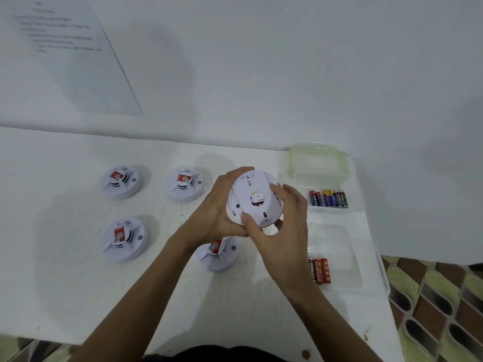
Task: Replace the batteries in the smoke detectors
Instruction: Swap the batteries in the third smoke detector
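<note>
Lifts one smoke detector (pixel 233 209) clear of the tabletop (pixel 78 283), underside up, so that the back plate (pixel 251 189) faces the eye. Cups the far-left rim in the left hand (pixel 217 207), fingers curled round the body. Clamps the plate with the right hand (pixel 282 226), thumb on its near edge, likely to twist it loose. Leaves four other detectors (pixel 121 182) face-up at left, apparently queued. Keeps batteries (pixel 328 198) within reach at right, split between a far container (pixel 317 163) and a near container (pixel 347 246).
</note>
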A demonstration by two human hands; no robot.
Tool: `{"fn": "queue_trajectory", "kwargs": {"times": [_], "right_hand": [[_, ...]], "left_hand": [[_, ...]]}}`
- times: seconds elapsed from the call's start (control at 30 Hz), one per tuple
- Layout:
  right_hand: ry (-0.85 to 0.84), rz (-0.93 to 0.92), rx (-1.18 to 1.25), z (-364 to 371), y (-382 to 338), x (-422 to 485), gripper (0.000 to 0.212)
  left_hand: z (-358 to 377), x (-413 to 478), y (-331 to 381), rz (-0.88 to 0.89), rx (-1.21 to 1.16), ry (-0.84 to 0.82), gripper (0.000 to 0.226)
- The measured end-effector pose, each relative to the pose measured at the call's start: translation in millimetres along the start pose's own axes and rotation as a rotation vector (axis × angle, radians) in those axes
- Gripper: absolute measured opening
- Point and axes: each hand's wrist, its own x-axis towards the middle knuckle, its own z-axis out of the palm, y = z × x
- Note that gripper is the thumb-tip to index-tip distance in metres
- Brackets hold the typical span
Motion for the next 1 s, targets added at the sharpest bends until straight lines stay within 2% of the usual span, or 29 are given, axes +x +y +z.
{"fn": "queue_trajectory", "kwargs": {"times": [0.1,0.2,0.3,0.43,0.57,0.73,0.87,1.0], "right_hand": [[-0.044,0.141,0.081,-4,-8,7,0.052],[-0.033,0.215,0.160,-12,-14,18,0.026],[-0.053,0.195,0.165,-17,-17,23,0.014],[-0.013,0.138,0.279,-27,-19,28,0.009],[0.110,0.085,0.343,-35,-16,41,0.016],[0.135,0.032,0.108,-30,7,58,0.011],[-0.007,0.013,-0.168,-13,35,69,0.013],[-0.188,-0.113,-0.597,4,63,76,0.001]], "left_hand": [[0,2,10,0.058,0.009,0.010,0.076],[3,-1,1,0.035,0.014,-0.001,0.085],[3,-4,-10,-0.025,-0.010,-0.032,0.086],[-3,-5,-16,-0.068,0.030,-0.018,0.089],[-12,-10,-24,-0.092,0.041,0.010,0.097],[-18,-15,-23,-0.120,0.039,0.056,0.098],[-22,-15,-23,-0.134,0.033,0.073,0.099],[-23,-14,-21,-0.138,0.033,0.070,0.097]]}}
